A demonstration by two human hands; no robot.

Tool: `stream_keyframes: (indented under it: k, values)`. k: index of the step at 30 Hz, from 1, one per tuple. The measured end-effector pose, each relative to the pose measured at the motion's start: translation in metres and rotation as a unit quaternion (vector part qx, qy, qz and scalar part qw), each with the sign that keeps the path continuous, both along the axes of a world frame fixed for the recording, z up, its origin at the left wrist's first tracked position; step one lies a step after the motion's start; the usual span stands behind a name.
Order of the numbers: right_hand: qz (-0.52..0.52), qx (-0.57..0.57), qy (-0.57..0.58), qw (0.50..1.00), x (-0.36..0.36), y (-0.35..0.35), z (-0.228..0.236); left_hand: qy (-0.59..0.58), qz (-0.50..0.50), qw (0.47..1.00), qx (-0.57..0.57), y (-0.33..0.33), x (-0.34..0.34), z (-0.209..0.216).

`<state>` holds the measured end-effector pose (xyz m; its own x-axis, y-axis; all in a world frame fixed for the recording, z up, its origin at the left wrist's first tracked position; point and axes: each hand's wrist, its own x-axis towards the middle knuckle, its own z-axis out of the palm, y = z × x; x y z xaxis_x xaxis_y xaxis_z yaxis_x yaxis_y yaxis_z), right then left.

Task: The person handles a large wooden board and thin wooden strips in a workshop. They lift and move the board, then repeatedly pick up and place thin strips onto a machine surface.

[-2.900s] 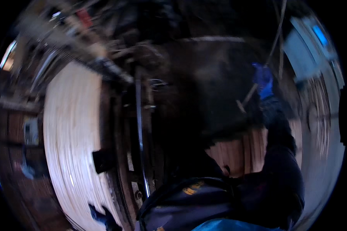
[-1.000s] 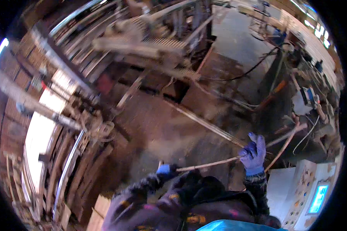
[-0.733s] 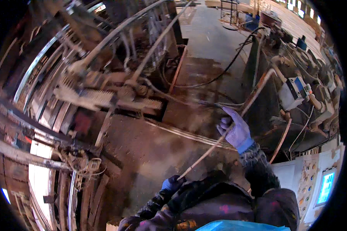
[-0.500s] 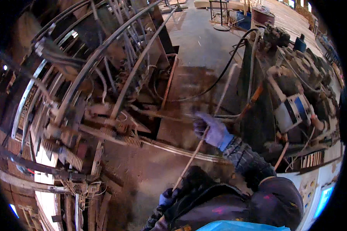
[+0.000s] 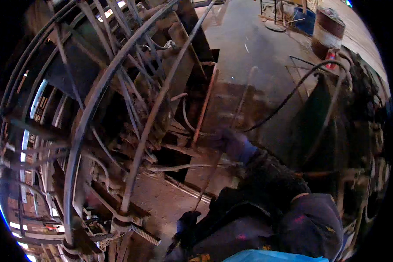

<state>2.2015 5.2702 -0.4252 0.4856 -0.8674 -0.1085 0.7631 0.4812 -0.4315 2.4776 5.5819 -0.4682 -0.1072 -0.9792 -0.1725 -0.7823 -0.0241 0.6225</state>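
Observation:
A long thin rod [image 5: 243, 98] slants across the middle, from low near my body up and away over the floor. My right hand [image 5: 232, 143], in a purplish glove with a blue cuff, is closed around it partway along. Nearer my body, my gloved left hand [image 5: 187, 221] grips the rod's lower part; it is dark and its fingers show only in part. The rod's far end stands out beyond the right hand. Dimness and motion blur soften the hands.
Large curved pipes [image 5: 101, 87] and a tangle of bars crowd the left. A dark opening lies beside a reddish rail [image 5: 205, 104]. A black hose [image 5: 288, 100] loops toward machinery at right. A rusty drum [image 5: 327, 32] and a blue bin [image 5: 304, 20] stand farther back.
My view has shifted, so the pipes at left look larger and the right-hand machinery sits farther aside. Both hands keep hold of the rod, which now looks steeper.

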Motion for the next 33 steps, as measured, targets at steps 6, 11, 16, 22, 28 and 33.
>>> stream_keyframes:
  k: [6,11,16,22,28,33]
  values:
    - [-0.025,0.015,0.086,0.996,-0.068,-0.151,-0.004,-0.006,-0.077,0.996,0.042,-0.178,-0.028,0.048]
    - [-0.028,0.018,0.033,0.999,-0.130,-0.286,-0.041,0.038,-0.016,0.997,0.064,-0.325,-0.081,0.016]
    - [-0.044,-0.229,0.360,0.903,-0.214,-0.494,-0.068,0.001,-0.083,0.986,-0.144,-0.512,-0.156,-0.047]
    - [-0.009,-0.004,0.245,0.969,-0.286,-0.695,-0.021,0.245,0.124,0.947,0.168,-0.697,-0.227,-0.030]
    - [-0.028,-0.023,0.254,0.967,-0.318,-0.785,0.007,0.269,0.147,0.942,0.133,-0.816,-0.264,-0.005]
    - [0.008,0.038,0.138,0.990,-0.340,-0.862,0.017,0.158,0.051,0.986,0.001,-0.876,-0.293,-0.017]
